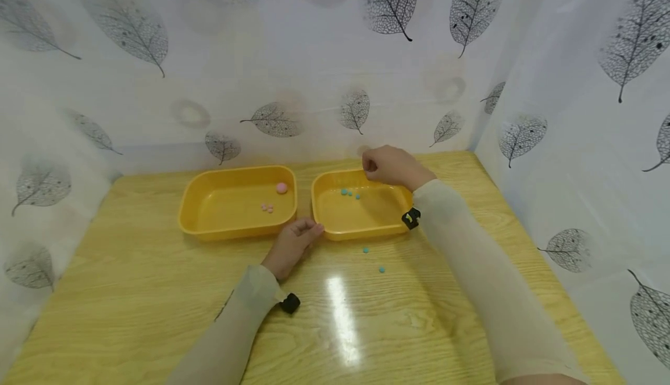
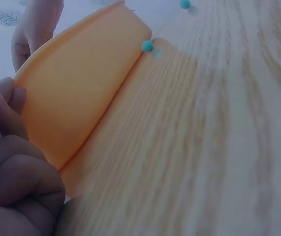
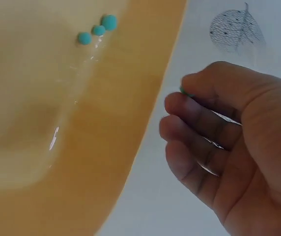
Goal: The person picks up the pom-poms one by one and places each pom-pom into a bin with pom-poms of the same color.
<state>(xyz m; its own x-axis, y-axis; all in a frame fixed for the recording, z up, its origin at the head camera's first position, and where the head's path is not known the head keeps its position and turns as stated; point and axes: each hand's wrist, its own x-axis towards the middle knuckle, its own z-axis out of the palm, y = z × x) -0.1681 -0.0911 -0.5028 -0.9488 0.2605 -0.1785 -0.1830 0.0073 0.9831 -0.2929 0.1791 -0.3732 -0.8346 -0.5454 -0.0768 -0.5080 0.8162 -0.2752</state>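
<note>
At the far rim of the right-hand yellow tray [image 1: 361, 235], my right hand [image 1: 392, 166] is raised, pinching a small green ball [image 3: 183, 91] between thumb and forefinger; the fingers cover most of it. My left hand [image 1: 293, 245] grips the same tray's rim at its near left corner, thumb and fingertips on the edge. Three teal balls of differing size, one of them a larger ball [image 3: 109, 22], lie inside that tray towards its far side. Two more lie on the table in front of it: a nearer ball [image 1: 381, 270] and a farther ball [image 1: 366, 250].
Left of that tray stands a second yellow tray [image 1: 209, 235], holding a larger pink ball [image 1: 281, 188] and several small pink balls [image 1: 267, 207]. Both rest on a wood-grain table [image 1: 157, 292]. A white leaf-print curtain [image 1: 324, 82] borders the table's back and sides.
</note>
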